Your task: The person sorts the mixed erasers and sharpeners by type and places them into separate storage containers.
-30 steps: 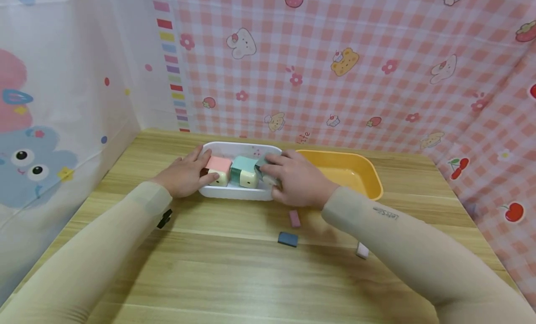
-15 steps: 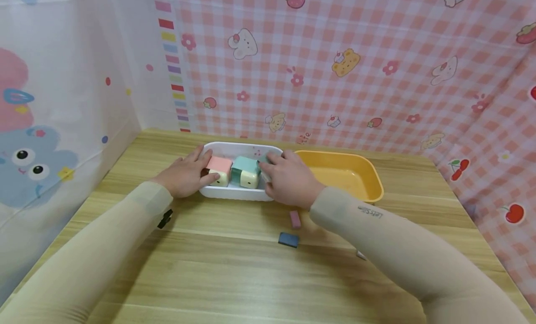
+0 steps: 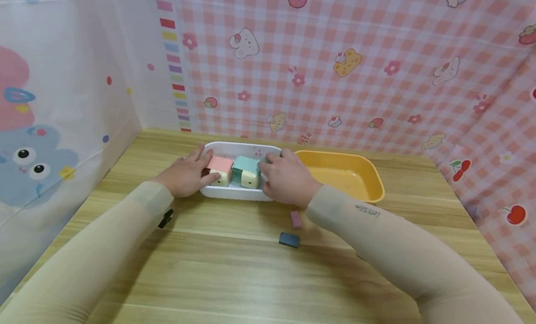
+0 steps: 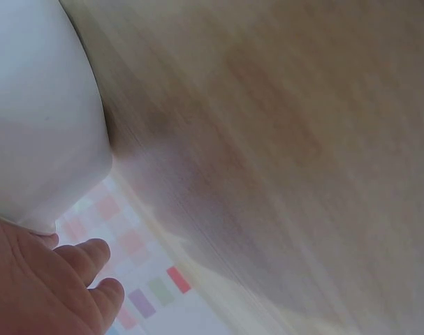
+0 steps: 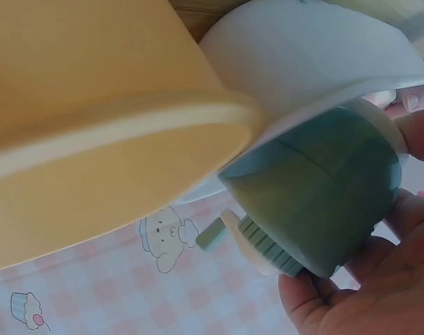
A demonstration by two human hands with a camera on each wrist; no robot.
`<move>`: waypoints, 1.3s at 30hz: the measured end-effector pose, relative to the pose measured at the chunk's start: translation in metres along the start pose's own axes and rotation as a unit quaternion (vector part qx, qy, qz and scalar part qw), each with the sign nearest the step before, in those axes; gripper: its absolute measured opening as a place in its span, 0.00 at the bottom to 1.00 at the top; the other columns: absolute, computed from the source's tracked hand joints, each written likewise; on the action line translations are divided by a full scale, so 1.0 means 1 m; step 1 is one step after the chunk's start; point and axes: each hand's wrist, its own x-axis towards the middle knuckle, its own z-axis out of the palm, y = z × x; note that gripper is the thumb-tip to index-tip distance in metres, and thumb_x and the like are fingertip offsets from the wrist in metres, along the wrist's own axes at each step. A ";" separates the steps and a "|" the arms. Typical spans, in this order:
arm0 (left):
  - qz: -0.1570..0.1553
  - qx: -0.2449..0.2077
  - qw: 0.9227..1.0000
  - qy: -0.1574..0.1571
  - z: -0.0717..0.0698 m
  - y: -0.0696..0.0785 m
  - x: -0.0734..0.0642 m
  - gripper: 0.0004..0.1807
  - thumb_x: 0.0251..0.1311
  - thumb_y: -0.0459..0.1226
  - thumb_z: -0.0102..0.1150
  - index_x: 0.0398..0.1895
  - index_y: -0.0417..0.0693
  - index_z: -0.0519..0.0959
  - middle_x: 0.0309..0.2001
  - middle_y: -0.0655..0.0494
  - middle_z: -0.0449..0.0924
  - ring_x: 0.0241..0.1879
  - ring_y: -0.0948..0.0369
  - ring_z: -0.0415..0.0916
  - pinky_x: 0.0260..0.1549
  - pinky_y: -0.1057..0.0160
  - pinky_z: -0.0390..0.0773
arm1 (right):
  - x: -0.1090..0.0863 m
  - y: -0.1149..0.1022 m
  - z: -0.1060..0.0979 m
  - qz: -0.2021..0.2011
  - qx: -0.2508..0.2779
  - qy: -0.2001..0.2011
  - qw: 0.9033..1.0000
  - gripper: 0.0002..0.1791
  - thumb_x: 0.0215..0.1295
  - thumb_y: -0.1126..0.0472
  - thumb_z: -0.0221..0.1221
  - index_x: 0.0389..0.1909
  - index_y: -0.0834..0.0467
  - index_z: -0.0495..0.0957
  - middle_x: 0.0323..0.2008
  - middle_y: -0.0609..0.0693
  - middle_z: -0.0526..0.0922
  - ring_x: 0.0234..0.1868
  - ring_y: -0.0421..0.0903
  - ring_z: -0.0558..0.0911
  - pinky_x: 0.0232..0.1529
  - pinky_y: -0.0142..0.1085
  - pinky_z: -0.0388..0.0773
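Observation:
A white tray [image 3: 238, 192] stands near the back of the table. Inside it, side by side, are a pink pencil sharpener [image 3: 220, 165] and a teal pencil sharpener [image 3: 246, 165], both with cream fronts. My left hand [image 3: 183, 175] reaches over the tray's left end, thumb on the pink sharpener's front and fingers at its back. At the right end, my right hand [image 3: 289, 177] grips a green pencil sharpener [image 5: 330, 188], mostly hidden in the head view. The right wrist view shows this sharpener's crank knob [image 5: 212, 235], with fingers and thumb around its body.
To the right is a yellow tray [image 3: 349, 182], close beside the white one. A small pink block [image 3: 295, 219] and a dark blue block [image 3: 289, 240] lie on the table in front. Patterned cloth [image 3: 318, 72] hangs behind the table.
My right hand has moved a little left with the green sharpener, closer to the teal one. My right sleeve now nearly covers a small whitish block. The left hand stays put.

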 end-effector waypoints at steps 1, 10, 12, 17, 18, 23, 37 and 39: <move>0.001 0.000 1.000 0.001 0.000 0.001 0.000 0.53 0.75 0.70 0.34 0.87 0.44 0.39 0.86 0.37 0.30 0.86 0.40 0.35 0.78 0.28 0.45 | 0.000 0.000 -0.001 -0.001 0.000 -0.002 1.000 0.26 0.72 0.48 0.61 0.67 0.54 0.80 0.62 0.51 0.84 0.57 0.49 0.78 0.58 0.44 0.71; -0.001 -0.007 1.000 0.006 0.000 0.001 -0.002 0.53 0.76 0.70 0.35 0.87 0.43 0.40 0.86 0.36 0.31 0.85 0.40 0.36 0.78 0.28 0.45 | 0.002 0.000 -0.001 0.016 0.013 0.006 1.000 0.28 0.72 0.49 0.62 0.68 0.57 0.79 0.64 0.54 0.83 0.63 0.52 0.78 0.65 0.47 0.72; -0.002 -0.007 1.000 0.004 0.001 0.000 -0.002 0.53 0.75 0.70 0.35 0.87 0.43 0.40 0.86 0.36 0.31 0.85 0.40 0.36 0.78 0.28 0.45 | 0.002 0.001 -0.002 0.010 0.020 0.004 1.000 0.27 0.72 0.50 0.61 0.67 0.56 0.80 0.62 0.53 0.84 0.62 0.51 0.78 0.66 0.48 0.72; 0.001 -0.007 1.000 0.005 0.002 0.000 -0.001 0.53 0.75 0.70 0.36 0.87 0.43 0.40 0.86 0.36 0.31 0.85 0.40 0.36 0.78 0.28 0.46 | -0.003 0.010 -0.005 -0.039 0.055 0.007 0.998 0.26 0.71 0.52 0.60 0.68 0.55 0.80 0.63 0.51 0.84 0.61 0.50 0.78 0.65 0.46 0.70; 0.001 -0.008 1.000 0.007 0.002 0.000 0.000 0.53 0.76 0.70 0.36 0.87 0.43 0.40 0.86 0.36 0.31 0.85 0.40 0.36 0.78 0.28 0.46 | -0.005 0.012 -0.006 -0.054 0.065 0.008 0.996 0.26 0.71 0.53 0.60 0.68 0.54 0.80 0.64 0.51 0.83 0.62 0.50 0.78 0.66 0.45 0.70; 0.003 -0.005 1.000 0.007 0.000 0.001 -0.002 0.53 0.76 0.69 0.35 0.86 0.43 0.40 0.86 0.35 0.32 0.85 0.40 0.36 0.78 0.28 0.46 | -0.009 0.022 -0.008 -0.107 0.110 -0.001 0.988 0.29 0.71 0.54 0.58 0.72 0.50 0.77 0.75 0.52 0.74 0.72 0.55 0.73 0.75 0.47 0.67; 0.002 -0.006 1.000 0.001 -0.001 0.002 -0.002 0.53 0.76 0.69 0.36 0.87 0.43 0.39 0.86 0.36 0.30 0.86 0.40 0.34 0.78 0.28 0.45 | -0.003 0.039 -0.006 -0.114 0.198 -0.066 0.971 0.28 0.65 0.67 0.58 0.68 0.51 0.81 0.78 0.50 0.70 0.82 0.58 0.61 0.82 0.54 0.58; 0.003 -0.008 1.000 0.003 -0.001 0.002 -0.002 0.52 0.76 0.69 0.36 0.87 0.43 0.39 0.86 0.36 0.31 0.86 0.40 0.35 0.78 0.28 0.45 | -0.002 0.040 -0.007 -0.111 0.196 -0.073 0.972 0.28 0.66 0.67 0.58 0.67 0.51 0.81 0.78 0.50 0.70 0.83 0.58 0.59 0.83 0.54 0.56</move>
